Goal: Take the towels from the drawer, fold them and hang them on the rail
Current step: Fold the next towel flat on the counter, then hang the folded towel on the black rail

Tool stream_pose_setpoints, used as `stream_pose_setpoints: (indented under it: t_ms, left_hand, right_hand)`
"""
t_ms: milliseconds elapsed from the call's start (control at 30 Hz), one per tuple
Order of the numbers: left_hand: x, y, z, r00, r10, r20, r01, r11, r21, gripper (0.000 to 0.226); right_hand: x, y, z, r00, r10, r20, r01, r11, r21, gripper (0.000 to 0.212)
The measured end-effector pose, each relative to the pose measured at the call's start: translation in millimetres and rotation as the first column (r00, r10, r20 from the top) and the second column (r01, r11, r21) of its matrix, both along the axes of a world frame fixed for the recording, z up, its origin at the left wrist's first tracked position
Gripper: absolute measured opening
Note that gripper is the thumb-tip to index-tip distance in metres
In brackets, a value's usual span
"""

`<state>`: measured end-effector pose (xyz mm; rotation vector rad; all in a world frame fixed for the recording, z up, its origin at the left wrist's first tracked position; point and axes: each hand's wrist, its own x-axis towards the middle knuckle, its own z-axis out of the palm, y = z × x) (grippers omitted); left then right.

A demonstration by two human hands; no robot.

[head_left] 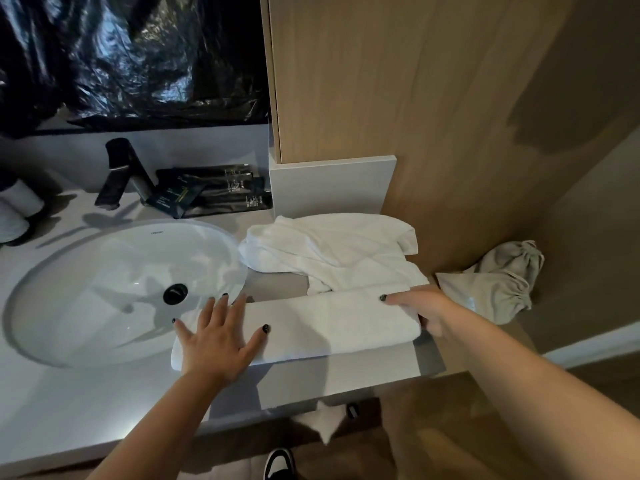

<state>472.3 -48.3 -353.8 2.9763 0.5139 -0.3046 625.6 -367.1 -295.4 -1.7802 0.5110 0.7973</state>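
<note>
The folded towel (329, 323) lies as a long white band along the front of the desk (104, 403), its left end over the rim of the sink (114, 289). Your left hand (218, 341) presses flat on that end, fingers (239, 306) spread wide and straight. Your right hand (426, 310) holds the right end, thumb on top and the other fingers tucked round the end of the fold, mostly hidden.

Judge the cloth soft, thick and light: it will sag between two holds and its layers may slip apart, so take it at both ends, pinching all layers together, or under the middle of the long fold.

A second towel (329, 247), rumpled and not yet folded, lies just behind, touching the first. The desk looks smooth and pale grey; it ends close to the right end of the towel. Behind stand a black tap (121, 174) and dark sachets (214, 192); a wooden wall (450, 98) closes the right side, with a grey drawstring bag (498, 282) hanging near your right hand. No rail or drawer is in view.
</note>
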Motion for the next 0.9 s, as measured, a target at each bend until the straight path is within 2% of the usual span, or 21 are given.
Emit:
stream_pose_setpoints:
  t_ms: [67,133,200,267,333,400,433,533,600,667,833,900]
  left_hand:
    - [-3.7,-1.7,0.7,1.000,0.026,-0.015,-0.026,1.000,-0.004,0.097]
    - [-4.9,-4.6,3.8,0.997,0.052,-0.049,-0.054,0.998,-0.033,0.093]
    - [-4.9,-10.7,9.3,0.994,0.082,-0.076,-0.087,0.993,-0.074,0.086]
    - [-5.3,-20.4,17.5,0.991,0.128,-0.044,-0.133,0.982,-0.137,0.080]
    - [-6.0,-32.3,28.3,0.980,0.176,0.097,-0.137,0.938,-0.319,0.078]
    - [-6.2,-46.4,45.0,0.942,0.216,0.257,-0.038,0.829,-0.558,0.080]
    - [-5.4,-53.9,56.0,0.922,0.207,0.327,0.044,0.784,-0.619,0.083]
    - [3.4,-73.4,94.4,0.881,0.113,0.460,0.239,0.731,-0.638,0.103]
    - [11.1,-82.1,120.7,0.858,0.086,0.507,0.307,0.706,-0.639,0.113]
    - [15.9,-87.1,147.7,0.837,0.084,0.540,0.338,0.696,-0.633,0.113]
    - [16.7,-105.4,204.5,0.810,0.050,0.585,0.395,0.690,-0.606,0.066]
    - [18.1,-119.2,222.2,0.790,0.066,0.609,0.424,0.659,-0.621,0.049]
  right_hand:
    - [-8.0,-1.1,-2.7,0.996,-0.025,0.091,0.027,0.999,-0.025,0.042]
    - [-12.9,-1.2,-2.6,0.975,-0.021,0.223,0.037,0.997,-0.068,0.045]
    - [-16.2,-0.1,4.5,0.937,0.034,0.347,-0.005,0.996,-0.085,0.044]
    - [-19.6,3.5,20.0,0.871,0.145,0.469,-0.105,0.988,-0.110,0.037]
    - [-23.4,9.1,38.9,0.761,0.285,0.584,-0.228,0.959,-0.171,0.038]
    - [-30.7,15.0,62.3,0.640,0.379,0.669,-0.328,0.921,-0.209,0.038]
    - [-34.9,18.1,75.0,0.584,0.413,0.699,-0.373,0.901,-0.220,0.037]
    - [-49.4,25.3,119.2,0.417,0.462,0.783,-0.486,0.841,-0.238,0.034]
    - [-58.2,27.0,153.6,0.311,0.457,0.833,-0.545,0.804,-0.238,0.036]
    - [-65.0,26.2,188.2,0.212,0.459,0.863,-0.587,0.766,-0.262,0.037]
    - [-73.9,12.1,260.9,-0.012,0.448,0.894,-0.602,0.711,-0.364,0.033]
    - [-76.7,3.3,284.5,-0.100,0.449,0.888,-0.588,0.693,-0.417,0.033]
